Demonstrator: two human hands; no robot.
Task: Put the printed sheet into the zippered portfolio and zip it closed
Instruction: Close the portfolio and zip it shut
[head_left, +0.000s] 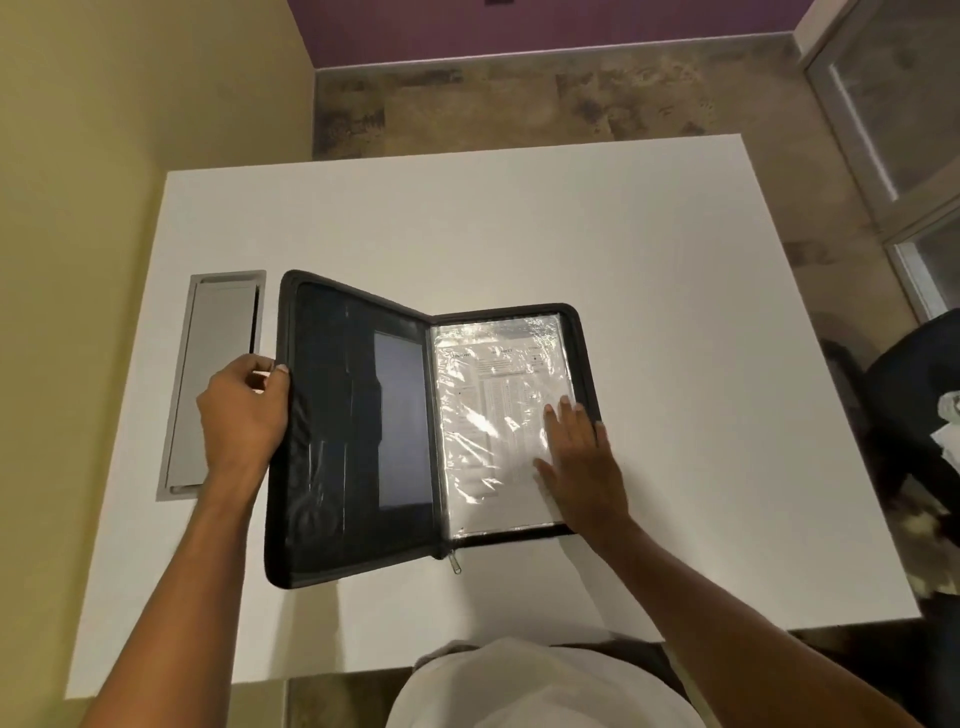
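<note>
Portfolio (358, 431) lying open on surface (649, 260); left hand (244, 410) fingers gripping its raised left cover; right hand (584, 467) fingers lying flat, apart, pressing printed sheet (493, 415).

printed sheet (491, 410): print too small and blurred to read; glare on the clear sleeve (467, 467) washes out patches.
sheet's 4 o'clock corner: covered by the right hand (584, 462).
left hand (244, 410): fingertips partly hidden at the portfolio (332, 441) cover's 9 o'clock edge.
dark chair (914, 395): at 3 o'clock, cut by the frame edge; pale thing on it blurred.
forearms: cut off at 6 o'clock.
</note>
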